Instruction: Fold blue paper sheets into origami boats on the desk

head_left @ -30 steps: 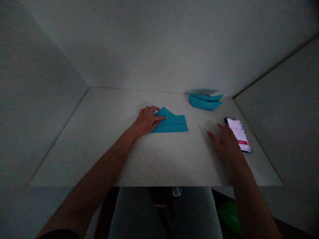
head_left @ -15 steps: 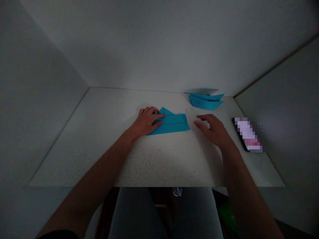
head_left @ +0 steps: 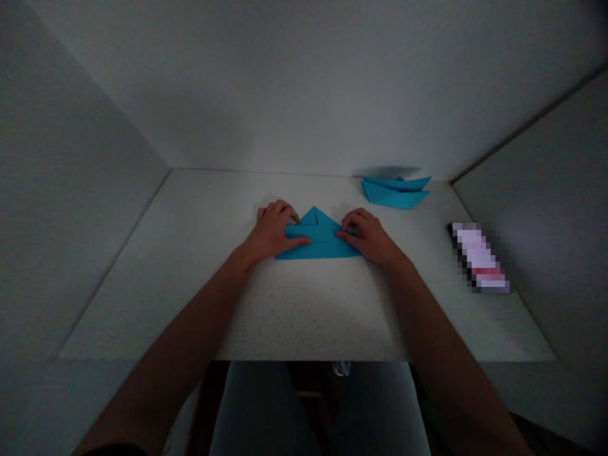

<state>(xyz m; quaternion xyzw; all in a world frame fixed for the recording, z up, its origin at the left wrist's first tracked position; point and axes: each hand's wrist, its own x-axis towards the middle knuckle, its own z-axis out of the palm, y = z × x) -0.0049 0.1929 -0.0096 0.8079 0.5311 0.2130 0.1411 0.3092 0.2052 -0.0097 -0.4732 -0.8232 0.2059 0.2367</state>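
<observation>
A blue folded sheet of paper (head_left: 317, 248) lies on the white table, its peak pointing away from me and a straight band along its near side. My left hand (head_left: 274, 229) grips its left end, thumb on top and fingers curled at the far edge. At the right end, my right hand (head_left: 369, 234) pinches the paper between thumb and fingers. Part of each end is hidden under the hands.
Against the back wall stands a blue paper boat (head_left: 395, 193), right of centre. A phone (head_left: 479, 258), its lit screen blurred out, lies near the right wall. White walls enclose the table (head_left: 304, 316) at the back and sides.
My right hand has come left from beside the paper and taken hold of its right end. The peak shows more fully, and my left hand has shifted slightly left.
</observation>
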